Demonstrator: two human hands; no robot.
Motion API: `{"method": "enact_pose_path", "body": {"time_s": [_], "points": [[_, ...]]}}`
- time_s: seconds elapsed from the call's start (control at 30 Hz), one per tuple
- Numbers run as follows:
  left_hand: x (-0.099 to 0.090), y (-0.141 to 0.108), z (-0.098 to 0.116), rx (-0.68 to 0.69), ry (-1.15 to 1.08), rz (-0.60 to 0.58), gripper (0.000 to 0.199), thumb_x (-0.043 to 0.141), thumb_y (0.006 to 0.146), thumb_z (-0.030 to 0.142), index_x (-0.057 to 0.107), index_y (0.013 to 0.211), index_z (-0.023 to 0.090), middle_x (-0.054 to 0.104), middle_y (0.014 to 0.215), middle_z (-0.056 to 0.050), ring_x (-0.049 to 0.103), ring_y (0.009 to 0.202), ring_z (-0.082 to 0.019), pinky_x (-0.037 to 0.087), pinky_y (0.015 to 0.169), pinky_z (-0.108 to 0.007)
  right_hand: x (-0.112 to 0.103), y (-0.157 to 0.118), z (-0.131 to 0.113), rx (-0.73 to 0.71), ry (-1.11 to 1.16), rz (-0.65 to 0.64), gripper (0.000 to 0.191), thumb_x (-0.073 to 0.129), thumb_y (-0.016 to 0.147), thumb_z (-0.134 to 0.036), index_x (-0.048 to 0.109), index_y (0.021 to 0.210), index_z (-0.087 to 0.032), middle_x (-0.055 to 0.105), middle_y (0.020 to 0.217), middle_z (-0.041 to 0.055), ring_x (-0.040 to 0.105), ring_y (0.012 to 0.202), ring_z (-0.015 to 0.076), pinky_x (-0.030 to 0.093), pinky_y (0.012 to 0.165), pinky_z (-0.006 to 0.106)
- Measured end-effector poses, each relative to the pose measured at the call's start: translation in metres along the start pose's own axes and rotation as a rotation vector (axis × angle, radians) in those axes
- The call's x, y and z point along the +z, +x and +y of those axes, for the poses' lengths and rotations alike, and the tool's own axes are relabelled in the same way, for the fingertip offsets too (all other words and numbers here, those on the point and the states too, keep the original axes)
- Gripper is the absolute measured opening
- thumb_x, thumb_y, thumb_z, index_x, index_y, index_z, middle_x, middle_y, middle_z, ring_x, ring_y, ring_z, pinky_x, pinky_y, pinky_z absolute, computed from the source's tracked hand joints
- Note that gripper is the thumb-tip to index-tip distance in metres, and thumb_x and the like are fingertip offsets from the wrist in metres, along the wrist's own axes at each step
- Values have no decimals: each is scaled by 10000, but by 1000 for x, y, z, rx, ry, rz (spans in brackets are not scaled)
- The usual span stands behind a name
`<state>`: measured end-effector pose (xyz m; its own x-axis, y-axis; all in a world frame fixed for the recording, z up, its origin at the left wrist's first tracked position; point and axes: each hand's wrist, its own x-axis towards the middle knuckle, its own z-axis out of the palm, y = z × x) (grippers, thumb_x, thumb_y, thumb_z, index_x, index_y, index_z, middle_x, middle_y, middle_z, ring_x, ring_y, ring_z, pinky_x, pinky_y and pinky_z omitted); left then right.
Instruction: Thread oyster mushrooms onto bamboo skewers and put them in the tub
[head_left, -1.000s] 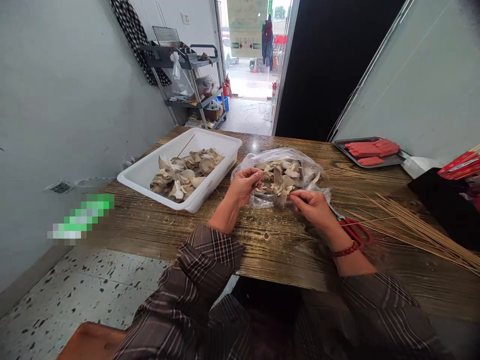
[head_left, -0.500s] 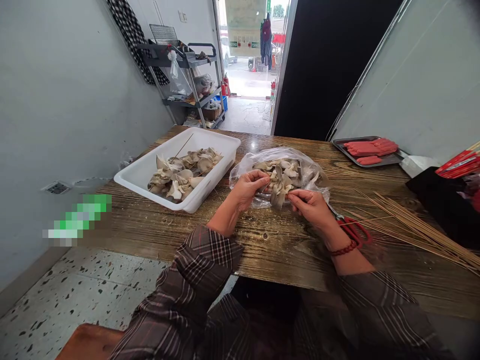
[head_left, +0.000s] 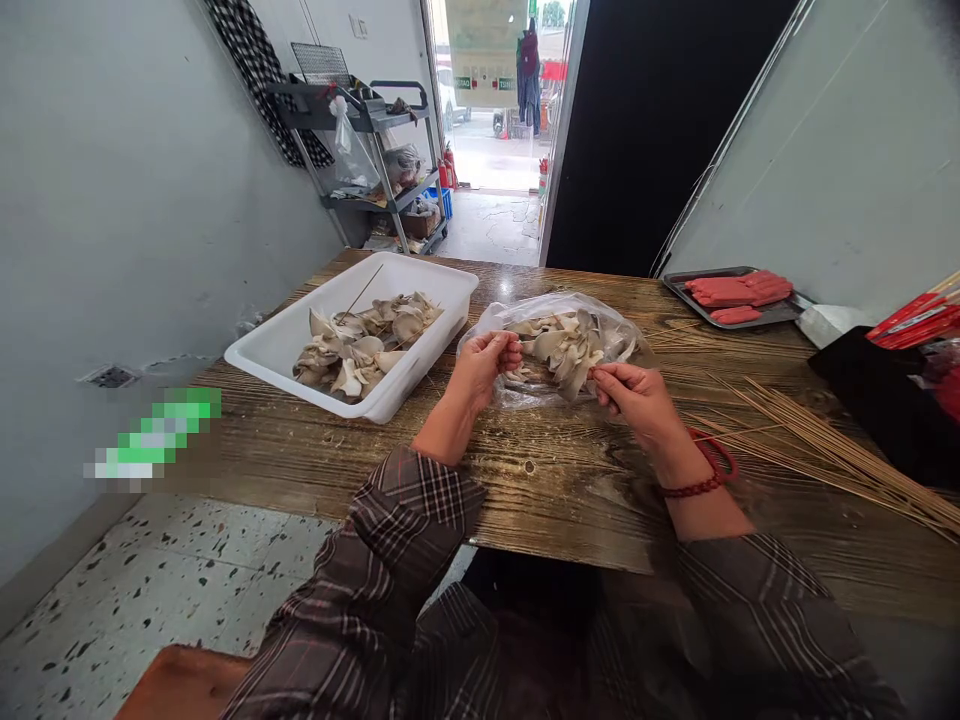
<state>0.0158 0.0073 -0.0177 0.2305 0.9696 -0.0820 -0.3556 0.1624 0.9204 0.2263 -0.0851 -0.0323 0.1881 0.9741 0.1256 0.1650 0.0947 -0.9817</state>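
Between my hands, over a clear plastic bag, is a bunch of grey-white oyster mushrooms. My right hand pinches the bunch at its right end with thumb and fingers. At the left side, my left hand has its fingertips closed in a pinch close to the bunch; what lies between them is too small to make out. More oyster mushrooms lie in the bag behind. Red-handled scissors rest by my right wrist, partly hidden by it.
A white plastic tub with oyster mushrooms and a thin stick stands on the left of the wooden table. Loose bamboo skewers spread at right, near a black box. Behind them, a dark tray carries pink-red sausages.
My hands have moved farther apart. The left drew back leftward from the mushrooms, while the right shifted slightly right and up, covering more of the scissors. The mushroom bunch has turned and moved slightly right.
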Motion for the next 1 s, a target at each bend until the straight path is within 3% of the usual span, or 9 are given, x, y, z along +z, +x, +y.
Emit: {"method": "enact_pose_path", "body": {"time_s": [0.1, 0.2, 0.3, 0.4, 0.57, 0.8, 0.9, 1.0], "points": [[5, -4, 1, 24, 25, -47, 212, 732, 783, 308, 669, 820, 109, 667, 727, -36, 601, 585, -75, 473, 587, -198, -1, 1, 0, -11, 14, 13, 392, 692, 728, -546, 708, 795, -160, 552, 528, -14, 444, 477, 95, 333, 412, 214], [14, -11, -2, 2, 31, -173, 305, 791, 715, 326, 679, 920, 129, 676, 798, -41, 629, 671, -104, 482, 632, -219, 3, 1, 3, -18, -12, 6, 397, 680, 741, -550, 708, 798, -159, 556, 526, -14, 435, 460, 94, 328, 407, 220], [24, -19, -6, 1, 1, -255, 506, 856, 608, 200, 651, 1069, 161, 683, 898, -44, 635, 787, -124, 496, 737, -246, 8, -1, 6, -24, -41, -7, 401, 662, 767, -546, 717, 824, -153, 567, 531, -11, 440, 449, 96, 333, 410, 225], [30, -24, -8, 23, -22, -231, 641, 851, 568, 93, 617, 1160, 174, 668, 919, -37, 619, 832, -120, 487, 808, -254, 11, -2, 6, -21, -54, -21, 397, 658, 786, -533, 725, 852, -147, 581, 546, -7, 449, 439, 92, 340, 413, 225], [29, -24, -9, 27, 1, -216, 639, 832, 608, 116, 604, 1203, 167, 658, 941, -52, 613, 851, -129, 488, 826, -262, 11, -3, 5, -32, -77, -43, 380, 658, 801, -520, 724, 833, -147, 592, 555, -6, 454, 423, 83, 348, 419, 222], [26, -20, -16, 193, 118, -216, 777, 876, 503, 107, 605, 1223, 215, 576, 1293, -81, 563, 1139, -201, 457, 995, -294, 9, 0, 12, -36, -74, -67, 369, 652, 814, -506, 730, 863, -149, 603, 556, -12, 465, 421, 81, 352, 428, 220], [27, -21, -17, 188, 111, -218, 835, 887, 500, 138, 579, 1270, 229, 590, 1268, -71, 548, 1163, -210, 438, 1017, -307, 10, 1, 13, -26, -38, -57, 365, 663, 807, -499, 724, 880, -147, 598, 558, -14, 469, 434, 81, 353, 431, 216], [27, -23, -15, 89, 68, -237, 795, 871, 589, 280, 544, 1310, 208, 628, 1153, -79, 585, 1037, -198, 482, 910, -318, 10, 1, 13, -29, 6, -34, 366, 676, 791, -509, 717, 861, -152, 593, 561, -15, 471, 450, 85, 354, 434, 215]]}}
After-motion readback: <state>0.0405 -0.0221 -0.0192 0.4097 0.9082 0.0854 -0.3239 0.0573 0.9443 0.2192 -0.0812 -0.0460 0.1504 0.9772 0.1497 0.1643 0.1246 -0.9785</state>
